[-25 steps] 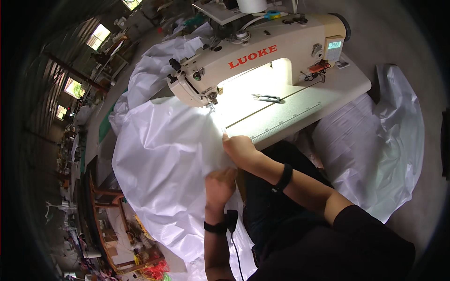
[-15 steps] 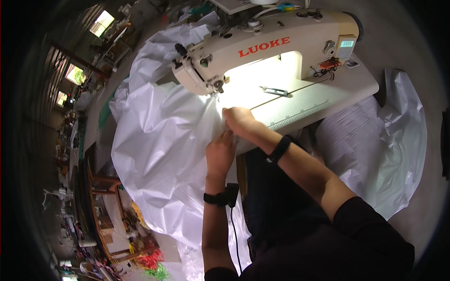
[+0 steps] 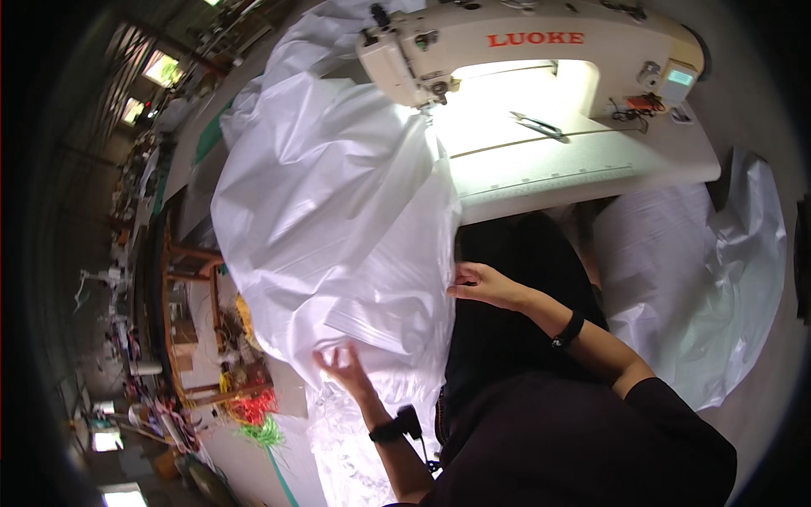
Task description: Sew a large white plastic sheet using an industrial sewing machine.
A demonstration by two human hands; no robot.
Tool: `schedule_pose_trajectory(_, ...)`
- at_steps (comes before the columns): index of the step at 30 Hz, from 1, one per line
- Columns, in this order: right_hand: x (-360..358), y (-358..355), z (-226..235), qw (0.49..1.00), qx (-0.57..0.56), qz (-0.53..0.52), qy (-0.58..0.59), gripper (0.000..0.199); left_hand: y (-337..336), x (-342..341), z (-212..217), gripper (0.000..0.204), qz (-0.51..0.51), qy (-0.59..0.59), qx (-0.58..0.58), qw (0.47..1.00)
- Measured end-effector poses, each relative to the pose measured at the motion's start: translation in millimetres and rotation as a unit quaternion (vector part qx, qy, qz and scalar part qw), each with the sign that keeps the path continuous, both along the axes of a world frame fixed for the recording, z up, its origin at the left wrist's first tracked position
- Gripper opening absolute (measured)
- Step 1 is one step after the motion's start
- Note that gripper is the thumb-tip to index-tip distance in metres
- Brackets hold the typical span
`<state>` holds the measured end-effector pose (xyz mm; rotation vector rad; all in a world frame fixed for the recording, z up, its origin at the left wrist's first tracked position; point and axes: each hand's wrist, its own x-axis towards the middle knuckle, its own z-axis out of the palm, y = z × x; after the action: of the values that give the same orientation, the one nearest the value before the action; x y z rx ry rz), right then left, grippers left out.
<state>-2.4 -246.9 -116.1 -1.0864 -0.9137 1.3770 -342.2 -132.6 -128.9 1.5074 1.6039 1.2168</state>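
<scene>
A large sheet of shiny white fabric (image 3: 338, 203) runs from under the head of a sewing machine (image 3: 541, 42) down over the table edge toward my lap. My left hand (image 3: 342, 369) lies against the lower part of the fabric, fingers spread. At the fabric's right edge, beside my dark trousers, my right hand (image 3: 480, 283) has its thumb and fingers closed in a pinch on that edge. The needle area (image 3: 429, 106) is brightly lit, with the fabric's edge reaching it.
Small thread snips (image 3: 538, 126) lie on the machine bed (image 3: 549, 173). An orange-and-black item with a cord (image 3: 642, 106) rests by the machine's pillar. More white fabric (image 3: 710, 279) hangs at the right. A wooden frame (image 3: 173, 313) and red and green strands (image 3: 253, 410) are at left.
Both hands have come away from near the needle toward my body. My left hand has moved down-left and opened; my right has slid down to the fabric's edge. The view has shifted.
</scene>
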Motion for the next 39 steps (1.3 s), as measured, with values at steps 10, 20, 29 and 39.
schedule_pose_trajectory(10,10,-21,2,0.976,-0.068,-0.052,0.199,0.046,39,94,-25,0.064,-0.040,-0.183,-0.085,0.979)
schedule_pose_trajectory(20,-31,55,2,0.999,-0.028,0.008,-0.033,0.054,122,83,87,0.043,-0.018,-0.132,0.019,0.991)
schedule_pose_trajectory(29,-45,105,37,0.985,0.024,0.127,0.111,0.061,317,67,65,0.048,-0.201,-0.062,0.044,0.977)
schedule_pose_trajectory(39,-48,123,55,0.982,0.094,-0.080,0.140,0.049,338,35,56,0.064,-0.260,-0.092,-0.159,0.948)
